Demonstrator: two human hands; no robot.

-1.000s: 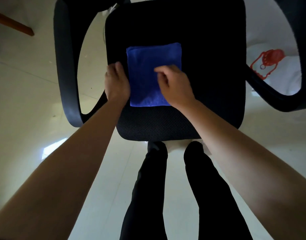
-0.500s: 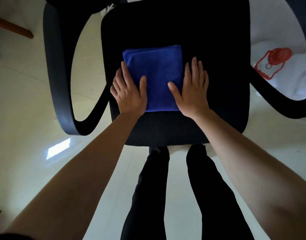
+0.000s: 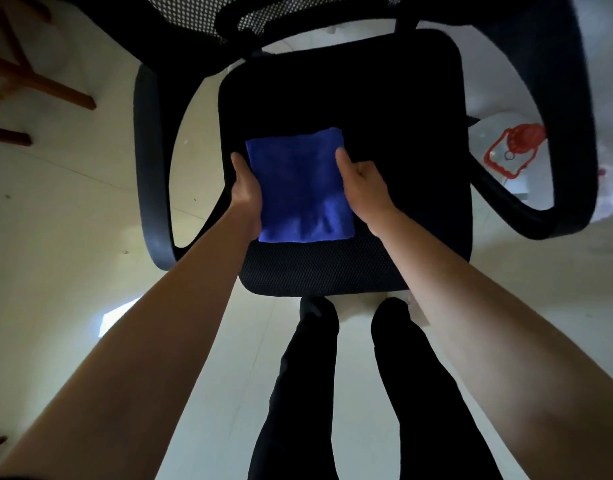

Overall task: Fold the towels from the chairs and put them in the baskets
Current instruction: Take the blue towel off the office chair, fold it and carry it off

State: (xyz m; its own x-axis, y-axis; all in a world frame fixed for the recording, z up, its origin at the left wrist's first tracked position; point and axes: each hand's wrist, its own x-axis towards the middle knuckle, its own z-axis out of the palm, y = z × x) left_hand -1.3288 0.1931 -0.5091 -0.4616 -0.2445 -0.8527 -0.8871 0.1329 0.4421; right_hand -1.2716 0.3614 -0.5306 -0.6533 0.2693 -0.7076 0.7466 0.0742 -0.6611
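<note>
Palms no longer pressing flat as half second ago: left hand (image 3: pixel 247 191) and right hand (image 3: pixel 362 188) now clamping grip on side edges of folded blue towel (image 3: pixel 300 187), lying mid chair seat (image 3: pixel 395 140). Fold looking finished; lift toward basket likely coming; no basket in view.
</note>
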